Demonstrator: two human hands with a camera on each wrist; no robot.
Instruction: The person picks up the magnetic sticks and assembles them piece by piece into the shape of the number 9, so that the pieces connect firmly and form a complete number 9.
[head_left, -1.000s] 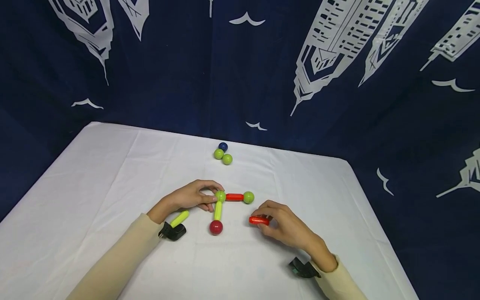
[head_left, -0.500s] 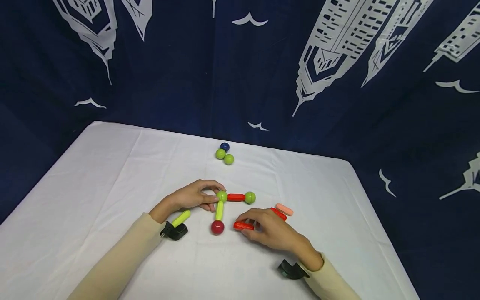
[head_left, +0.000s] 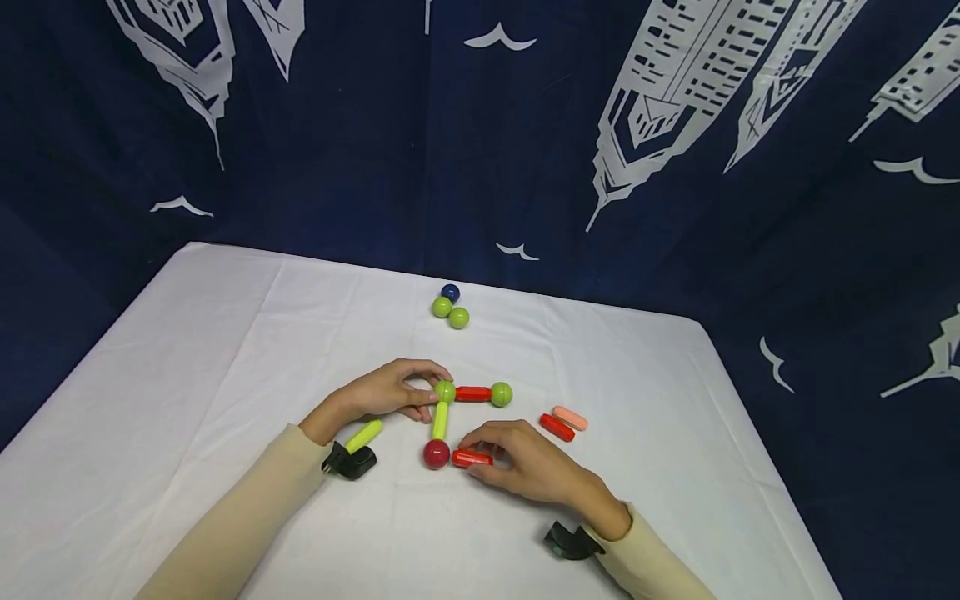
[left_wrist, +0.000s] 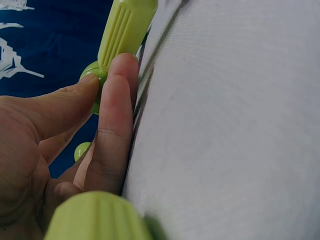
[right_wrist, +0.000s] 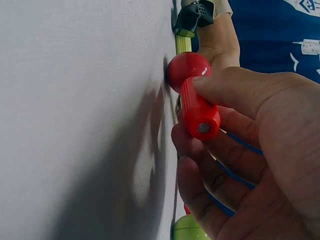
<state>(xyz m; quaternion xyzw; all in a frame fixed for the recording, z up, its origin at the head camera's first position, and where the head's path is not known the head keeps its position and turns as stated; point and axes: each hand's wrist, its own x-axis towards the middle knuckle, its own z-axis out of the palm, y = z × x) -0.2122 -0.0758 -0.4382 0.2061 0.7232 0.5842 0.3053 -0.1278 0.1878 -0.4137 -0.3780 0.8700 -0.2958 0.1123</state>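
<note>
My left hand (head_left: 393,390) pinches a green ball (head_left: 446,392) at the corner of a joined piece, thumb on its side in the left wrist view. From that ball a red rod (head_left: 473,394) runs right to another green ball (head_left: 501,394). A yellow-green rod (head_left: 440,421) runs from the corner toward me to a dark red ball (head_left: 437,454). My right hand (head_left: 525,462) pinches a loose red rod (right_wrist: 200,110) between thumb and fingers. Its far end is right at the dark red ball; the near end shows a small metal disc in the right wrist view.
A single yellow-green rod (head_left: 363,436) lies beside the left wrist. Right of the right hand lie another red rod (head_left: 557,427) and a salmon-pink rod (head_left: 571,417), side by side. Toward the back of the white-covered table (head_left: 360,312) sit a blue ball (head_left: 450,292) and two green balls (head_left: 459,317).
My right hand has moved left with its red rod, up to the dark red ball. The red and pink rods behind it have come into view. My left hand keeps its hold.
</note>
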